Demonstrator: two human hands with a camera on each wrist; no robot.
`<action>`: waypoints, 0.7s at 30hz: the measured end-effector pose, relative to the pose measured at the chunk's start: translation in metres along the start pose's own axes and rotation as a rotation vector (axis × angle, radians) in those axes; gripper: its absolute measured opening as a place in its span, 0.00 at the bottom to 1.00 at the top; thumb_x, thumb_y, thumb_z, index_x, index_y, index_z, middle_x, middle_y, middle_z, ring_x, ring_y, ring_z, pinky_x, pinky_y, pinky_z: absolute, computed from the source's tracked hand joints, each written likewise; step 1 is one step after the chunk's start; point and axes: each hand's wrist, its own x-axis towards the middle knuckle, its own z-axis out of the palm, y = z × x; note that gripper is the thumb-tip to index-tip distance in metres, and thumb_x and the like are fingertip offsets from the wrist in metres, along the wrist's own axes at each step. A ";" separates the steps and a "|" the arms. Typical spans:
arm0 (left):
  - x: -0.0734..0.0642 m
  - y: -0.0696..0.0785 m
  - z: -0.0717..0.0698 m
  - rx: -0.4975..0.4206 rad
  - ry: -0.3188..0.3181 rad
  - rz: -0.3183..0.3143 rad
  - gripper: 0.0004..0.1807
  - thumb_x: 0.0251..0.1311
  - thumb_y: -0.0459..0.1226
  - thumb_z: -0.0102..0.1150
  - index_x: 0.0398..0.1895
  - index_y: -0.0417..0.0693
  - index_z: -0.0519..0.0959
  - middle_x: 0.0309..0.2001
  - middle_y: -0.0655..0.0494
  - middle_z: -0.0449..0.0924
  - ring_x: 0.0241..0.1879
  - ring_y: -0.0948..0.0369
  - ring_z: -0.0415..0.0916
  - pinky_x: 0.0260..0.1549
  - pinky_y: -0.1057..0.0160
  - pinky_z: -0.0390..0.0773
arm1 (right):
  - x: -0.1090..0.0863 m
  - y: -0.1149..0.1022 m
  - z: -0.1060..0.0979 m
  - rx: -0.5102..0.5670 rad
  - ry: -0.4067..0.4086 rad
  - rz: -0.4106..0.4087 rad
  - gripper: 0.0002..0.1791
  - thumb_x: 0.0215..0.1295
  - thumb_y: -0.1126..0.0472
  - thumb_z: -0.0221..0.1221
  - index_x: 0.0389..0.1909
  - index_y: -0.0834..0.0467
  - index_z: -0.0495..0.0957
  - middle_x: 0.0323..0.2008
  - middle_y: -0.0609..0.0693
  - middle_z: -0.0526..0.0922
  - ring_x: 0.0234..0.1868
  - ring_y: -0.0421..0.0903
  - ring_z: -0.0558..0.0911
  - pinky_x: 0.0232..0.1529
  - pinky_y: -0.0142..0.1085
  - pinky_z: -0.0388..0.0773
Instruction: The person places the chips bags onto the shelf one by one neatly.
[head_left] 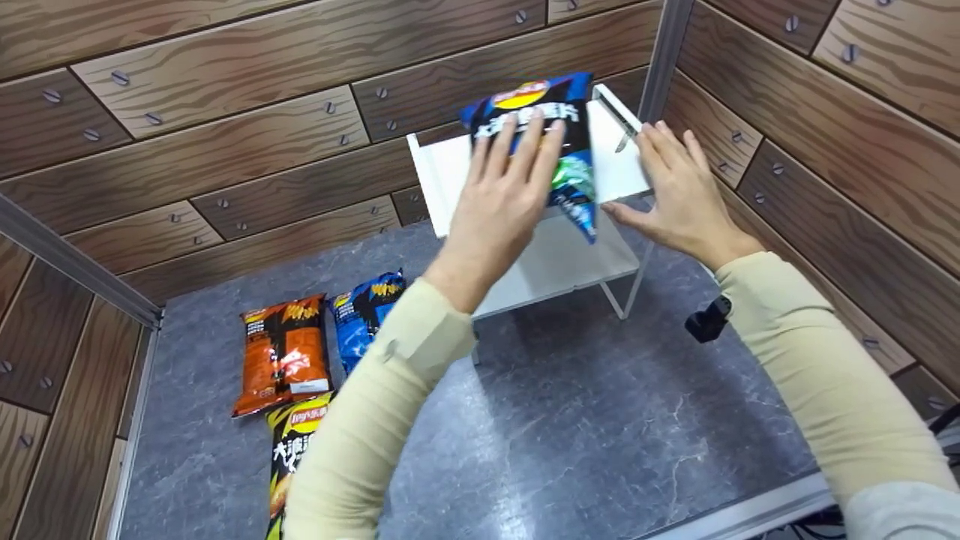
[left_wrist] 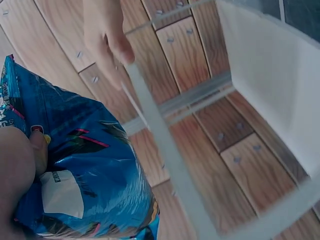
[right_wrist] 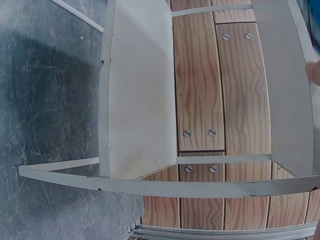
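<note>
My left hand [head_left: 502, 202] holds a blue-and-black bag of potato chips [head_left: 574, 139] over the top shelf of a small white rack [head_left: 619, 176]. In the head view its fingers lie spread over the printed front. From the left wrist view, the thumb [left_wrist: 40, 152] presses the blue back of the bag, near a white label. My right hand [head_left: 679, 195] is at the rack's right side, fingers extended along the raised side rail and thumb by the shelf's front edge. Only a fingertip of it [right_wrist: 313, 72] shows beside the upper shelf in the right wrist view.
On the grey marbled floor at left lie an orange chip bag [head_left: 285, 352], a blue one [head_left: 364, 315] and a black-and-yellow one [head_left: 281, 457], partly behind my left sleeve. The rack's lower shelf [head_left: 555, 262] sits beneath. Wood-patterned walls [head_left: 247, 135] close in the back and sides.
</note>
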 end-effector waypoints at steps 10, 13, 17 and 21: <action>0.026 0.029 0.036 0.133 0.068 0.031 0.26 0.76 0.32 0.36 0.74 0.53 0.63 0.67 0.47 0.67 0.67 0.49 0.66 0.66 0.51 0.71 | -0.002 0.001 0.000 0.015 0.009 0.012 0.49 0.49 0.54 0.65 0.72 0.69 0.59 0.74 0.66 0.61 0.77 0.62 0.57 0.80 0.52 0.39; 0.030 0.032 0.042 0.153 0.058 0.002 0.26 0.76 0.32 0.37 0.75 0.55 0.61 0.63 0.48 0.66 0.64 0.50 0.65 0.66 0.53 0.70 | -0.002 0.000 0.000 0.023 0.028 0.014 0.49 0.48 0.57 0.65 0.72 0.70 0.59 0.73 0.66 0.62 0.76 0.63 0.57 0.79 0.53 0.41; 0.033 0.035 0.048 0.151 0.040 -0.031 0.28 0.76 0.35 0.40 0.77 0.57 0.58 0.62 0.49 0.67 0.63 0.52 0.65 0.67 0.51 0.70 | 0.000 -0.001 0.003 0.053 0.057 0.004 0.54 0.48 0.52 0.71 0.73 0.70 0.58 0.72 0.69 0.63 0.75 0.64 0.59 0.79 0.53 0.43; 0.035 0.038 0.054 0.161 0.053 -0.051 0.27 0.76 0.38 0.43 0.76 0.59 0.58 0.61 0.52 0.71 0.63 0.54 0.68 0.64 0.47 0.72 | -0.001 0.000 0.003 0.104 0.081 0.000 0.58 0.47 0.49 0.73 0.74 0.70 0.54 0.72 0.71 0.61 0.74 0.66 0.60 0.79 0.54 0.46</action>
